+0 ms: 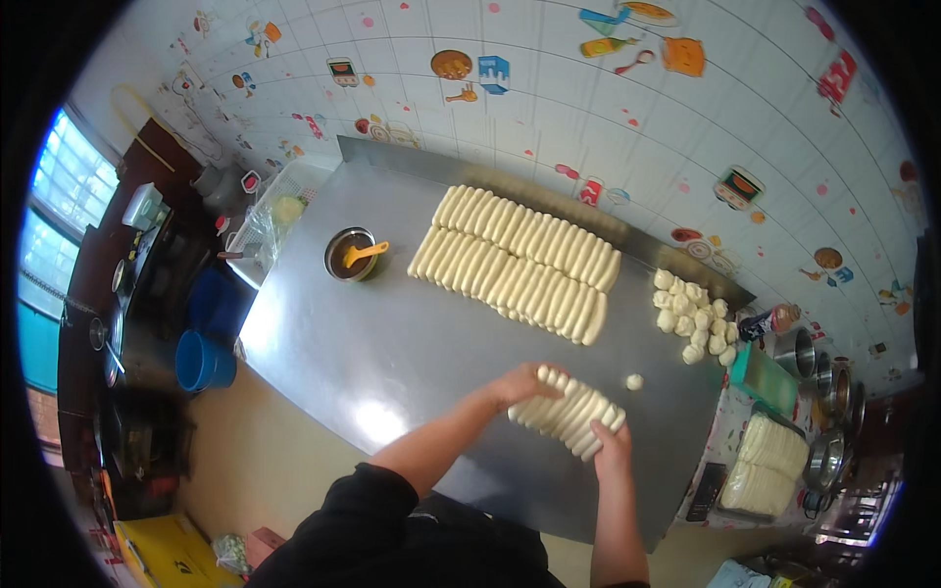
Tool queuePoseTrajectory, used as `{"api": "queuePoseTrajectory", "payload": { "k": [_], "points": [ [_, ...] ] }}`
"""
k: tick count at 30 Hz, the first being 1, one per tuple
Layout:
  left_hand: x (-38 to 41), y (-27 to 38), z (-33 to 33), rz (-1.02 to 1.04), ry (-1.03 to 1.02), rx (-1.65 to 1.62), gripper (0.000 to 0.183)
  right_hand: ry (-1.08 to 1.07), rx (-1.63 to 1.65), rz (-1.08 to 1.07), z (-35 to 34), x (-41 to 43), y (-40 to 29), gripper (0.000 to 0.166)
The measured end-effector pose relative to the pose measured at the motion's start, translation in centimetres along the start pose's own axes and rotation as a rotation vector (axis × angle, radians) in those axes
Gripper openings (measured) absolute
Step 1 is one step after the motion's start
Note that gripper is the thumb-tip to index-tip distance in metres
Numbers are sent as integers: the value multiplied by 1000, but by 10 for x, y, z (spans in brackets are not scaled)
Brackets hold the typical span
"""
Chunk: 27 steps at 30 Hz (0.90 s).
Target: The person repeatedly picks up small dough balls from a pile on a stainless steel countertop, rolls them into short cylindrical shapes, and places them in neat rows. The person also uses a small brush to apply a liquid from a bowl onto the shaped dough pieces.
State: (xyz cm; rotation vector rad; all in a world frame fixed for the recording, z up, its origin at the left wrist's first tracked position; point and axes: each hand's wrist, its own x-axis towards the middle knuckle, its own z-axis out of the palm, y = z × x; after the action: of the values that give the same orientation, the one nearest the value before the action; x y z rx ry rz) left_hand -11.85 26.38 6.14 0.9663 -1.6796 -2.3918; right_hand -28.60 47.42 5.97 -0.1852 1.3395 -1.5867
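Observation:
A row of dough rolls [570, 411], pressed side by side, is held between my two hands over the steel table [353, 345]. My left hand [523, 386] grips its left end, and my right hand [612, 443] clasps the right end with the thumb on top. Farther back, two long rows of similar dough rolls [514, 261] lie close together on the table. A single small dough ball [634, 381] sits just beyond my right hand. Toward the back right corner is a cluster of dough balls [691, 312].
A metal bowl [337, 257] of brown liquid with an orange-handled utensil [366, 253] stands at the table's left. At right are a green container [764, 378] and a tray of wrapped dough rolls [764, 463]. A blue bucket [206, 360] is left of the table.

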Motion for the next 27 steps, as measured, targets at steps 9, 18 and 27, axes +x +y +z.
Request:
{"api": "queuePoseTrajectory", "payload": {
  "k": [9,18,27],
  "points": [
    [67,122,-266,102,307,103,49,-172,2,-84,240,222,-27,54],
    [127,196,-374,-18,303,-87,58,-128,-43,-47,324,359,-40,45],
    [162,152,-374,195,622,-95,64,145,-464,-264,330,377,-24,68]
  ]
}}
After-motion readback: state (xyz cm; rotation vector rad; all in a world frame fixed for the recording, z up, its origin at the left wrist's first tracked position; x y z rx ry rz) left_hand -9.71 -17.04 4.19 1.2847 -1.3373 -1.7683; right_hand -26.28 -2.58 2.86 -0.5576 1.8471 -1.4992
